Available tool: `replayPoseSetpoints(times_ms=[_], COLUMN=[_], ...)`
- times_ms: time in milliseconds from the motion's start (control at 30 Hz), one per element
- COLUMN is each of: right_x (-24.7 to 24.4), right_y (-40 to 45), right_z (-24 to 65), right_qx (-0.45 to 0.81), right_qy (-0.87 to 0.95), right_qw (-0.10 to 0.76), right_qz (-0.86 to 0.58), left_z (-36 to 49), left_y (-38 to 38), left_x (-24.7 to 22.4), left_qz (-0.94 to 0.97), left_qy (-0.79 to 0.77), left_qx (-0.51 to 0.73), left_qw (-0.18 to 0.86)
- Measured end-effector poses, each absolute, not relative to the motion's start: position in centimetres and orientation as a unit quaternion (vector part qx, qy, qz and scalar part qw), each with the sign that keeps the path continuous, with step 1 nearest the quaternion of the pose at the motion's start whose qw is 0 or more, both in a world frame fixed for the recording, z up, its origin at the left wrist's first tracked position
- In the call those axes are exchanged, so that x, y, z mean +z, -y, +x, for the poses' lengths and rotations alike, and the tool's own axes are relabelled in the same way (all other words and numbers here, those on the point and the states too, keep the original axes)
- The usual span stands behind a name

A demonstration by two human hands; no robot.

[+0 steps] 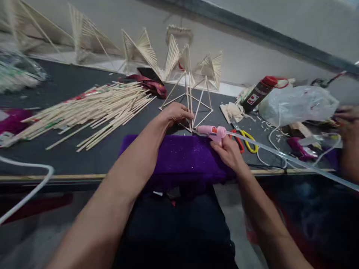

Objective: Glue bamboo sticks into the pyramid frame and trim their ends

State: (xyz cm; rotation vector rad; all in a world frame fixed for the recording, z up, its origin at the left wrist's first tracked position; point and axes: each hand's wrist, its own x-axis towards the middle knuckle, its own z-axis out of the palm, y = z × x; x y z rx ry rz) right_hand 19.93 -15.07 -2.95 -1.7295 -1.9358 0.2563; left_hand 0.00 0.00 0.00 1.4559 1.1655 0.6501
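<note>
My right hand (228,151) is wrapped round the handle of a pink glue gun (209,130), its nozzle pointing left at the base of a stick frame (198,101). A long translucent glue stick (269,150) runs out of the gun's back to the right. My left hand (178,113) pinches a thin wooden stick of this frame near its lower corner. The frame is built of joined sticks and stands on the dark table. Just in front of both hands lies a purple cloth (179,155) dotted with small pale specks.
Loose wooden sticks (106,104) are heaped on the left. Finished-looking fan-shaped stick models (140,52) line the wall. On the right are scissors (249,141), a dark bottle (259,93), a plastic bag (298,102) and white cords. Another person's hand (349,123) shows at the right edge.
</note>
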Motion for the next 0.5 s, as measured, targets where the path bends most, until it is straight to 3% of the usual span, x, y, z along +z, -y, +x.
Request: replayPoseSetpoints(times_ms=[500], right_x=[-3.1], right_y=[15.03], right_z=[19.76], right_qx=[0.085], right_qy=[0.702], right_qw=[0.258], right_qz=[-0.658], left_z=[-0.1], left_y=[-0.21], left_x=[-0.88], left_qz=[0.615], left_qy=[-0.487], left_qx=[0.294], left_qw=[0.546])
